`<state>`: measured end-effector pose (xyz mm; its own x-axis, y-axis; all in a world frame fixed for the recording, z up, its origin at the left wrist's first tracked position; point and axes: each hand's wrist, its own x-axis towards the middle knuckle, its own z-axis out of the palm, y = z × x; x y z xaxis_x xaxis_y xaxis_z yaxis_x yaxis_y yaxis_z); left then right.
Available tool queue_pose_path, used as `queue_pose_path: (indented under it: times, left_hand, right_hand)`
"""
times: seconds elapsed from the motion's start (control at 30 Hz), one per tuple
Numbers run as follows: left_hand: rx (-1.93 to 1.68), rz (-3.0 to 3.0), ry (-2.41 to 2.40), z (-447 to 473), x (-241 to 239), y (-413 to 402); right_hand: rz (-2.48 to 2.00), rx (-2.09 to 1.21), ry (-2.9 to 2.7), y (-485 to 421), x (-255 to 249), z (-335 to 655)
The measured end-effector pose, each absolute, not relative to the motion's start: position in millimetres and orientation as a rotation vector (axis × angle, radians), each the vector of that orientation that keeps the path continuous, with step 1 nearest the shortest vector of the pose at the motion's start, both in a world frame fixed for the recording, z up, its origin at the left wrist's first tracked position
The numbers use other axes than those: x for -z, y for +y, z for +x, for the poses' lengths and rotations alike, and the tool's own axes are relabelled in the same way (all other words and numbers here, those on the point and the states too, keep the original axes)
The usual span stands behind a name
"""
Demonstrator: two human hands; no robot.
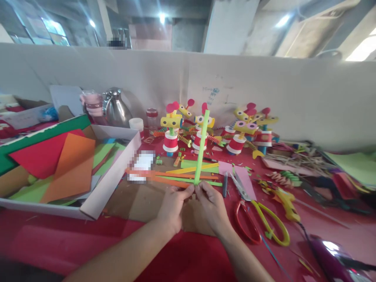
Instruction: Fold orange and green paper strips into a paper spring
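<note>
A long green paper strip (201,148) stands almost upright over the table. Its lower end is pinched between the fingertips of both hands. My left hand (173,206) grips it from the left, and my right hand (212,205) grips it from the right, fingertips touching. Beneath the hands lies a brown cardboard sheet (138,201) on the red tablecloth. Just beyond the hands lie more green, orange and yellow paper strips (176,177).
A white box (113,176) of coloured paper sheets sits at the left. Scissors with red and yellow handles (258,219) and a yellow glue gun (284,201) lie to the right. Several paper-cup figures (217,131) stand at the back by a white partition. A steel jug (115,106) stands back left.
</note>
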<state>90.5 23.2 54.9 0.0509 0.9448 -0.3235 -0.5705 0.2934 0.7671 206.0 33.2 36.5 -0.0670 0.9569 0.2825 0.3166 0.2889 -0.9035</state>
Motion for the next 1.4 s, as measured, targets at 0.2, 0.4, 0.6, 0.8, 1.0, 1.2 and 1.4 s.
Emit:
queue_pose_path:
  times: [0.2, 0.4, 0.6, 0.8, 1.0, 1.2, 1.4]
  left_hand:
    - [-1.361, 0.940, 0.990, 91.9, -59.6, 27.8]
    - [-1.306, 0.704, 0.942, 93.0, -47.8, 34.6]
    - [-1.364, 0.513, 0.999, 94.2, -52.1, 40.3]
    - [-1.342, 0.624, 0.937, 89.9, -42.3, 45.8]
    - [-1.331, 0.742, 0.873, 88.2, -40.2, 42.3]
    - [-1.354, 0.840, 0.917, 87.3, -41.7, 42.1]
    - [-1.334, 0.878, 0.855, 85.5, -43.6, 44.6]
  right_hand:
    - [-1.155, -0.596, -1.589, 33.2, -41.2, 208.6]
    - [-1.236, -0.599, -1.611, 32.3, -36.6, 207.7]
    - [-1.206, -0.663, -1.302, 36.8, -40.0, 214.2]
    - [-1.005, -0.981, -1.307, 38.2, -42.7, 211.4]
    - [-0.986, -1.158, -1.191, 36.0, -44.7, 207.0]
    - [-1.013, -1.053, -1.186, 35.4, -48.5, 209.1]
    - [-0.934, -1.201, -1.037, 34.3, -51.6, 206.5]
